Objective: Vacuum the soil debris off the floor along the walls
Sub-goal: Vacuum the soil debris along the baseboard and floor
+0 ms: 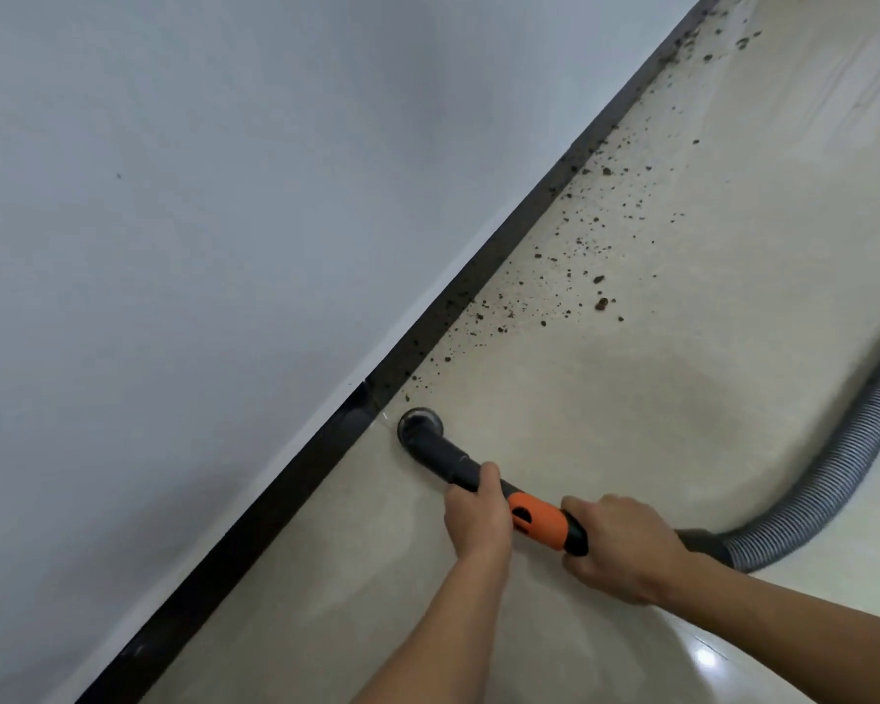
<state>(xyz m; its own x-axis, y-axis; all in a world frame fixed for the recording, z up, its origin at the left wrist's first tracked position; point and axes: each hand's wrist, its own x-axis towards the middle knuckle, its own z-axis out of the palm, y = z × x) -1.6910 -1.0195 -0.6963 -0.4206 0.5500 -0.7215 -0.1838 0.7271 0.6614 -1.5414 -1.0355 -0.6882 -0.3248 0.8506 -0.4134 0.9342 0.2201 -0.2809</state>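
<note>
Dark soil debris [570, 276] lies scattered on the cream tiled floor [682, 398] along the black skirting board [519, 231], from just past the nozzle up to the top right. The round vacuum nozzle [419, 425] sits on the floor beside the skirting. My left hand [477, 515] grips the black tube [450, 457] behind the nozzle. My right hand [623, 551] grips the wand just behind its orange collar [539, 520].
The grey ribbed hose [834, 459] curves from the wand across the floor and leaves at the right edge. A white wall [224, 221] fills the left. The floor strip behind the nozzle, toward me, shows no soil.
</note>
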